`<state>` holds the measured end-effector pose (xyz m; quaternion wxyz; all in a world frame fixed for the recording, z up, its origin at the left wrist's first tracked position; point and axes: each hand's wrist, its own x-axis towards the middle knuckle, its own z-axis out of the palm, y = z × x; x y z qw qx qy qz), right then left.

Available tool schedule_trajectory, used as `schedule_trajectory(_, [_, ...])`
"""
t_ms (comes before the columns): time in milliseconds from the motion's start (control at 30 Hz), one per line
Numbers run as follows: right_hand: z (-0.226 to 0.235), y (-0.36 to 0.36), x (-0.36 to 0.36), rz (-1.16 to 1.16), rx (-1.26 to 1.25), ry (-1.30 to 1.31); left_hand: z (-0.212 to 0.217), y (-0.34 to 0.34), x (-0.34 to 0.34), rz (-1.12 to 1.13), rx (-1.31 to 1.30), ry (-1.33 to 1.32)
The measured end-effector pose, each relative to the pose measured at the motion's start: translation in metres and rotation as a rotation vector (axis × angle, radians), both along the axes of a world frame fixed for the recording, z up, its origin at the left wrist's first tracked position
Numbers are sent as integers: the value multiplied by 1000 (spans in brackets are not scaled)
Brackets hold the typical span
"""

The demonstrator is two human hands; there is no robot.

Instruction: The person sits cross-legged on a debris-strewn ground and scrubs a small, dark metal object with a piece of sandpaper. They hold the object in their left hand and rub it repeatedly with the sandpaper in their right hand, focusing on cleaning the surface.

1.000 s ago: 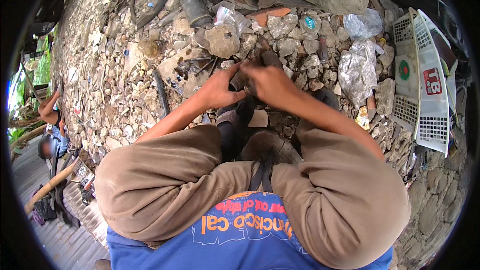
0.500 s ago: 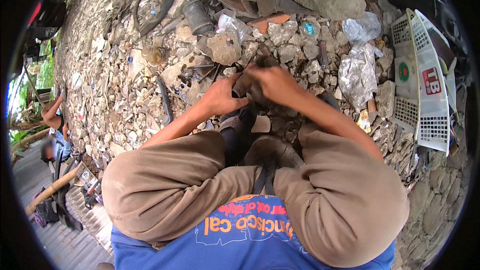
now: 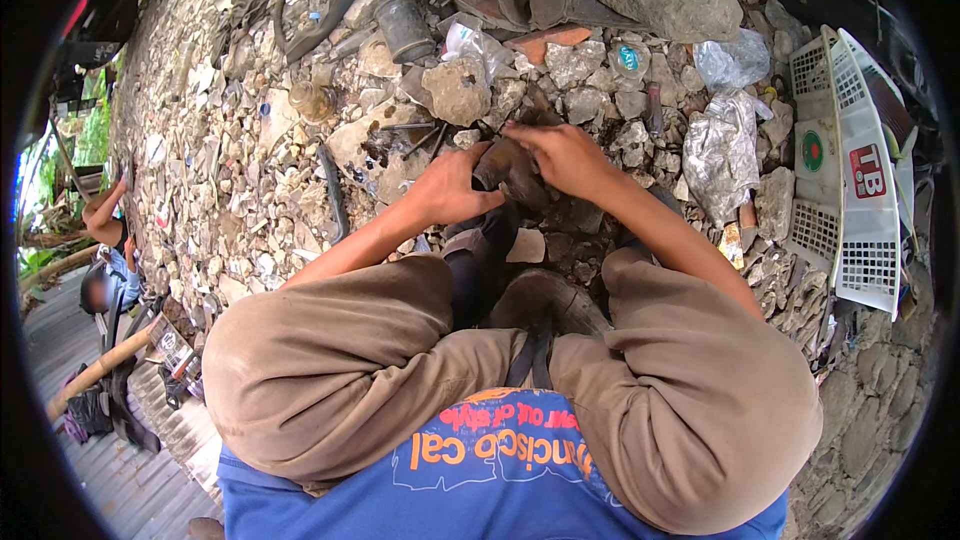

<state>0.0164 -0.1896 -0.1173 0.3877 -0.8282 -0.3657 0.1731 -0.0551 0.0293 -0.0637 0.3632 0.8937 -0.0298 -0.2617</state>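
Observation:
Between my knees, a dirty brown, rusty-looking part (image 3: 517, 178) with a rounded, tube-like end sits just above the stony ground. My left hand (image 3: 452, 187) is closed round its left end, thumb on the near side. From the right, my right hand (image 3: 568, 160) rests on its upper right side, fingers curled over the top; those fingertips are partly hidden. Left of my hands, thin metal rods (image 3: 408, 126) lie on a flat stone (image 3: 365, 150) with dark oily stains. A dark bar (image 3: 330, 192) lies farther left.
Rubble covers the ground. A dark rubber loop (image 3: 345, 5), a metal can (image 3: 404, 28) and a large rock (image 3: 665, 0) lie farther off. To the right are crumpled silver plastic (image 3: 722, 155) and a white crate (image 3: 868, 175). A person (image 3: 110, 275) is at the far left.
My right hand has shifted slightly right, its fingers opening a little so that more of the brown part shows. My left hand keeps its grip. The view has tilted slightly.

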Motion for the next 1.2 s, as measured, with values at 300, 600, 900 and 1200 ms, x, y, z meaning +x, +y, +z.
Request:
schedule_trajectory(300, [4, 2, -2, -3, 112, -17, -2, -1, 1, -4, 11, -74])
schedule_trajectory(600, [18, 12, -19, 5, 240, -43, -4, 0, 2, 23, -61, -58])
schedule_trajectory(900, [30, 13, -25, 76, 295, -21, -6, 2, -5, 7, -15, -115])
schedule_trajectory(1200, [23, 12, -21, 18, 341, 107, -13, 6, -3, 6, 4, -86])
